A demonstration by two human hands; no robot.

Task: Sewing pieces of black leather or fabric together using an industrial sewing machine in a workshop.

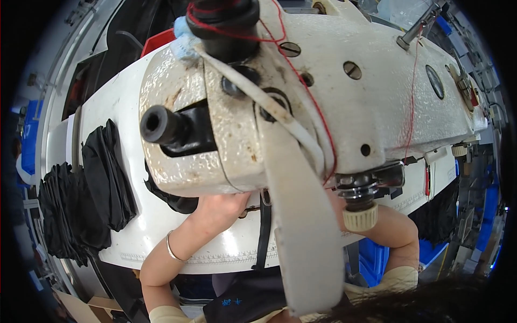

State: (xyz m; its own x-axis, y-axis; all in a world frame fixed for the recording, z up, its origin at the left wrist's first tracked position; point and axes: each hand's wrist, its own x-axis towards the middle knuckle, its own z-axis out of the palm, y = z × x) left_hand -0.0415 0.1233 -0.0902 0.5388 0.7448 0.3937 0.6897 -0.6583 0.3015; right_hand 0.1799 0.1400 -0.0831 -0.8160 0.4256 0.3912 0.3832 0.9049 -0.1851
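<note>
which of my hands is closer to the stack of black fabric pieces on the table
Left. Your left hand sits under the sewing machine head, just right of the black fabric stack. Your right hand is hidden behind the machine, farther right.

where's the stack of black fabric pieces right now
In the head view the stack of black fabric lies on the left side of the white table, left of the sewing machine head and the left hand tucked under it.

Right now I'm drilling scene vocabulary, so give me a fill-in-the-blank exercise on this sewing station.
1. The thread running down the sewing machine is ___.
2. The left hand reaches under the machine, and its wrist wears a thin ___.
3. The folded fabric pieces stacked on the white table are ___.

Missing words: red; bracelet; black
</note>
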